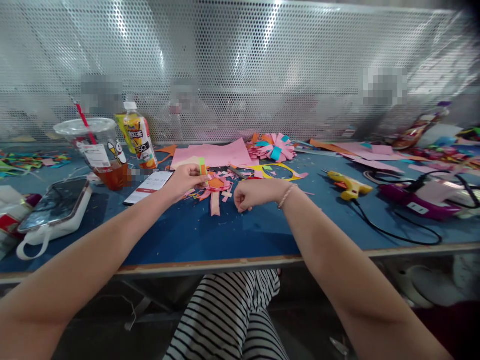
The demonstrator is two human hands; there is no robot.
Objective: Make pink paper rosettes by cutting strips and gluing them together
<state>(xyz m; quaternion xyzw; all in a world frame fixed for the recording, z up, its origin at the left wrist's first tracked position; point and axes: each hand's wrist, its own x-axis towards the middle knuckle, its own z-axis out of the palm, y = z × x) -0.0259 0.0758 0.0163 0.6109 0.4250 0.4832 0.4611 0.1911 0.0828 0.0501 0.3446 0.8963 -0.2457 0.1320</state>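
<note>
Building a paper flower, strip by strip

Pinching a small green paper strip (203, 167) between fingertips, the left hand (186, 179) hovers just above the pink-and-orange paper flower (216, 186) on the blue table (225, 235). The right hand (252, 194) rests beside it, curled closed — whether it holds anything, I cannot tell. Likely the strip is mid-placement; seating it calls for a steady, precise press onto the flower's centre.

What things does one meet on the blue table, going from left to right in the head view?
Power bank with phone → plastic cup → juice bottle → left hand holding a green paper strip → right hand → yellow glue gun → purple tool.
</note>
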